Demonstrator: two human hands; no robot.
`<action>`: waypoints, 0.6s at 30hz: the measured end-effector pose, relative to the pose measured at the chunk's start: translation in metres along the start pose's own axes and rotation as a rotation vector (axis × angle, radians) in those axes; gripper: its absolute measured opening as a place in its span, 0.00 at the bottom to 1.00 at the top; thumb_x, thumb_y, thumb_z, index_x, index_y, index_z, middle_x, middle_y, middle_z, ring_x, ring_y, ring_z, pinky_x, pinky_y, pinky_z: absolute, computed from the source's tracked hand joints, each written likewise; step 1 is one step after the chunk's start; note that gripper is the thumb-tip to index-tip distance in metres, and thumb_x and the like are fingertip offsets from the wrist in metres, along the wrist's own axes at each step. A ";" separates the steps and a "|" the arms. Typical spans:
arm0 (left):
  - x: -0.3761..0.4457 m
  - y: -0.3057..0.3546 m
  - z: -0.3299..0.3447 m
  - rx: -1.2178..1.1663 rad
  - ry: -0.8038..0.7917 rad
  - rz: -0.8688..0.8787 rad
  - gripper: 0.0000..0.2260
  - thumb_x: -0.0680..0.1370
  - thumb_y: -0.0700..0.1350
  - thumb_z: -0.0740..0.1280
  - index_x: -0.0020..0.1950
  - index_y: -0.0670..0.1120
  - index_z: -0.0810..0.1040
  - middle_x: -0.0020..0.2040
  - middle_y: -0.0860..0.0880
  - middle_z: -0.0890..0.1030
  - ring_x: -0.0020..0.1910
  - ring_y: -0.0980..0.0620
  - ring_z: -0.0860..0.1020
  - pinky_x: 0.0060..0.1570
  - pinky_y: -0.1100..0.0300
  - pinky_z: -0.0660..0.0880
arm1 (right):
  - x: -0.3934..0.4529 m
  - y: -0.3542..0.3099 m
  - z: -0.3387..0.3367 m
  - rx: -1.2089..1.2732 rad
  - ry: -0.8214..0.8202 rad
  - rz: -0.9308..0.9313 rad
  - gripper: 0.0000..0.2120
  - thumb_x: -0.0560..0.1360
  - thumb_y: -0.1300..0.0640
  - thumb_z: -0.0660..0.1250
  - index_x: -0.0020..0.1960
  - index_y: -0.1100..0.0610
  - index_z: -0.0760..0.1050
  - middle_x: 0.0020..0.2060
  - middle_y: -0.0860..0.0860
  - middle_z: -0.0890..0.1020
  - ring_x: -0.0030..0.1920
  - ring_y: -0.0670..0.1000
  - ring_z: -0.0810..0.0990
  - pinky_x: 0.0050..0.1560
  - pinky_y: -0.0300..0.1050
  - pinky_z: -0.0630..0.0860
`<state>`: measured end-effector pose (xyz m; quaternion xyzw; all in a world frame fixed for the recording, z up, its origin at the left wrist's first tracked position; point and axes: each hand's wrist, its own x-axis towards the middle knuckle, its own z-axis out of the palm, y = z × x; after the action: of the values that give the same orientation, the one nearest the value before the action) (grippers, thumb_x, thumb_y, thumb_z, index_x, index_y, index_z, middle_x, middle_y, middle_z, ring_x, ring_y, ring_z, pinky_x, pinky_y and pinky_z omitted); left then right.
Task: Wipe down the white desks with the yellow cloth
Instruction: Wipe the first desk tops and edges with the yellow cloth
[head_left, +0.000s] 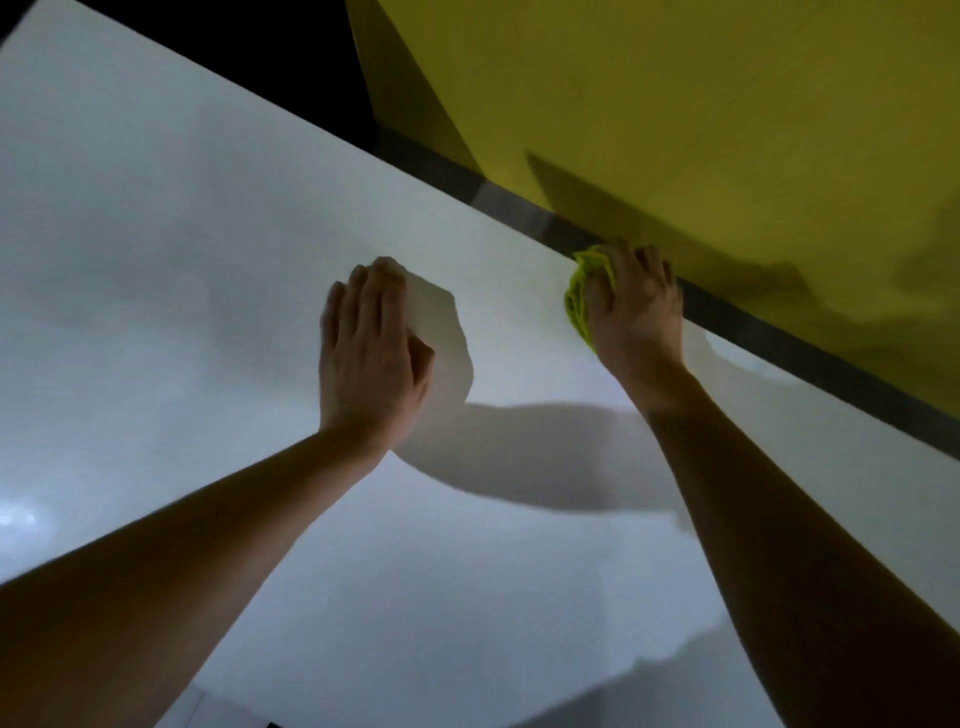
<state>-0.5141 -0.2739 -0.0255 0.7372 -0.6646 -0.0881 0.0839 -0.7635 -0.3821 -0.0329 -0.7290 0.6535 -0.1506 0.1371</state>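
Observation:
A white desk (182, 249) fills most of the head view. My right hand (636, 309) presses the yellow cloth (577, 299) against the desk right at its far edge, with the fingers spread over the bunched cloth; only the cloth's left side shows past the hand. My left hand (371, 353) lies flat on the desk surface to the left of the cloth, fingers straight and together, holding nothing.
A yellow partition panel (701, 104) rises behind the desk's far edge, with a dark strip (779, 338) along its base. Beyond the desk's upper left corner it is dark. The desk's near edge runs along the bottom of the view.

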 end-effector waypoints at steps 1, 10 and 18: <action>-0.007 0.019 0.004 -0.023 -0.010 0.051 0.30 0.80 0.47 0.56 0.81 0.38 0.62 0.81 0.38 0.64 0.80 0.38 0.62 0.81 0.43 0.55 | -0.008 0.016 -0.008 0.000 -0.006 0.008 0.15 0.79 0.49 0.57 0.60 0.53 0.74 0.56 0.56 0.77 0.55 0.59 0.76 0.54 0.51 0.70; -0.049 0.130 0.048 -0.087 -0.005 0.094 0.29 0.82 0.49 0.52 0.83 0.39 0.58 0.83 0.40 0.59 0.83 0.39 0.56 0.82 0.42 0.52 | -0.035 0.085 -0.046 -0.009 -0.025 0.021 0.17 0.77 0.50 0.55 0.59 0.55 0.75 0.54 0.57 0.78 0.54 0.61 0.76 0.56 0.54 0.71; -0.046 0.131 0.054 -0.034 0.020 0.073 0.30 0.81 0.51 0.53 0.82 0.40 0.60 0.82 0.40 0.61 0.82 0.39 0.58 0.82 0.43 0.52 | 0.013 0.009 -0.007 -0.168 -0.155 -0.164 0.20 0.82 0.46 0.54 0.68 0.56 0.67 0.62 0.59 0.75 0.59 0.60 0.75 0.56 0.53 0.72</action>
<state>-0.6577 -0.2422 -0.0454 0.7117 -0.6887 -0.0889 0.1062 -0.7731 -0.3960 -0.0299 -0.7983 0.5895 -0.0492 0.1130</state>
